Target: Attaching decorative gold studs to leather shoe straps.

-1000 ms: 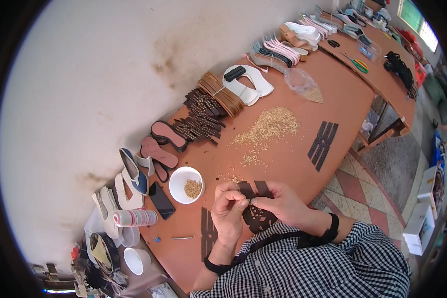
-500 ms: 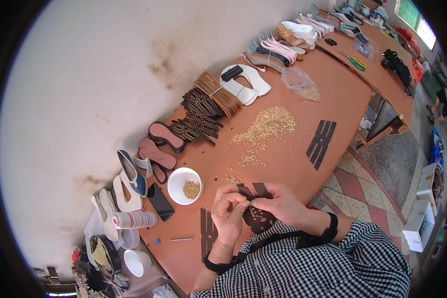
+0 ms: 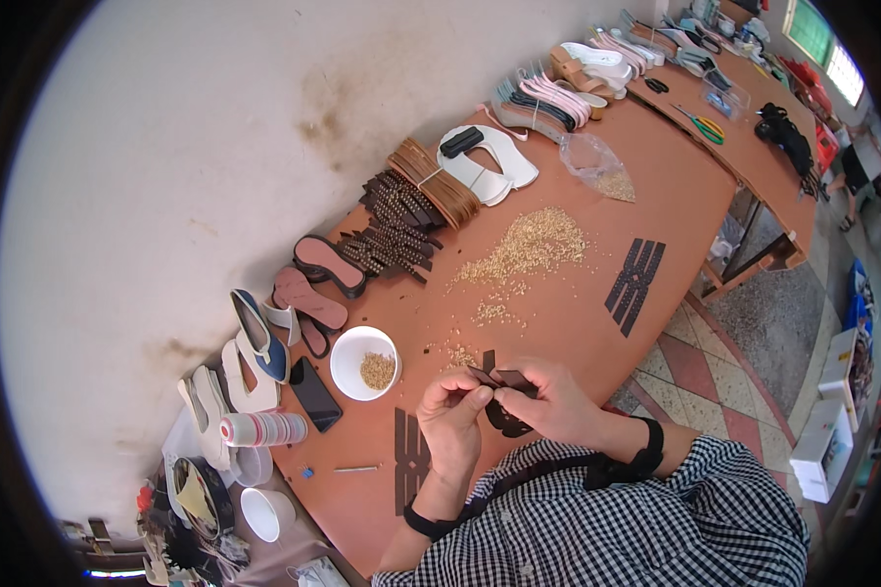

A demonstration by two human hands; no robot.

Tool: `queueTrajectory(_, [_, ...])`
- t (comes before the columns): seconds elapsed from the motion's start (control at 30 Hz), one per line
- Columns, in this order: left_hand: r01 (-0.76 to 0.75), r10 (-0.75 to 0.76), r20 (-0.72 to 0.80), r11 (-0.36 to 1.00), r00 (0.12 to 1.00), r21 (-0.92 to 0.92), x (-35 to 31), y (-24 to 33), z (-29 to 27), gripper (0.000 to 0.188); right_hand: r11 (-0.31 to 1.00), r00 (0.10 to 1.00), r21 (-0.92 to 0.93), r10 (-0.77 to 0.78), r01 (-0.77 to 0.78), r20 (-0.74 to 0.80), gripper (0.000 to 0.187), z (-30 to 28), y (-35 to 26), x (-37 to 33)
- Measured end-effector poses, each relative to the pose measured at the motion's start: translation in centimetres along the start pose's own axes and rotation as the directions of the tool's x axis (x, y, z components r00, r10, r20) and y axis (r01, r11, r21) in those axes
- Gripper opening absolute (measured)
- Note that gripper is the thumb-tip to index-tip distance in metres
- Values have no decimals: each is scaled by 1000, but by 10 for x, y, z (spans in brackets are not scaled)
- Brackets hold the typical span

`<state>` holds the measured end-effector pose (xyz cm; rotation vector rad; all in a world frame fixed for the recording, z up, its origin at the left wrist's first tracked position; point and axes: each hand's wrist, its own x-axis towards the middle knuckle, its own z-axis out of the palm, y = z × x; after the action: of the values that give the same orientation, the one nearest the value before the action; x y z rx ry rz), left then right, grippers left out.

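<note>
My left hand and my right hand meet at the table's near edge. Both pinch a dark brown cut strap piece with slits and small holes, its strips sticking up between my fingers. Whether a tiny stud is also in my fingertips is too small to see. Just beyond my hands lies a scatter of small gold studs, with a larger stud heap farther off. Left of my hands stands a white bowl with studs inside. A similar flat dark strap piece lies by my left wrist, partly hidden.
More slit dark pieces lie to the right. Along the wall are studded straps, a tied bundle of brown strips, pink-soled sandals and a phone. A metal pin-like tool lies at left. Green-handled scissors lie far right.
My fingertips have drawn closer together on the strap piece, and its strips now fold over and lie at a different angle. Surrounding things stay in place.
</note>
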<state>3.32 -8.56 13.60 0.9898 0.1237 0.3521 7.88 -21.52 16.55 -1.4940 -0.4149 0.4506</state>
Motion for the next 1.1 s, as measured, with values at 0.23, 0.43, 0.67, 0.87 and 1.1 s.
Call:
queueTrajectory(0.23, [121,-128,-36,979,991,-166,1,0,-1,27,969,991,-209,-128,131,25,18,-3,0,3])
queueTrajectory(0.43, [118,-127,-29,969,991,-218,1,0,-4,28,989,996,-142,-13,26,93,19,-5,-9,4])
queueTrajectory(0.67, [15,-18,-78,999,997,-28,3,0,-1,25,990,998,-141,4,5,63,15,1,3,7])
queueTrajectory(0.87, [113,-118,-74,991,990,-69,2,1,-7,22,987,985,-7,161,-161,69,14,-1,5,8])
queueTrajectory(1.1, [147,-130,-144,982,981,116,10,-4,-12,21,866,928,343,307,-365,213,19,0,27,17])
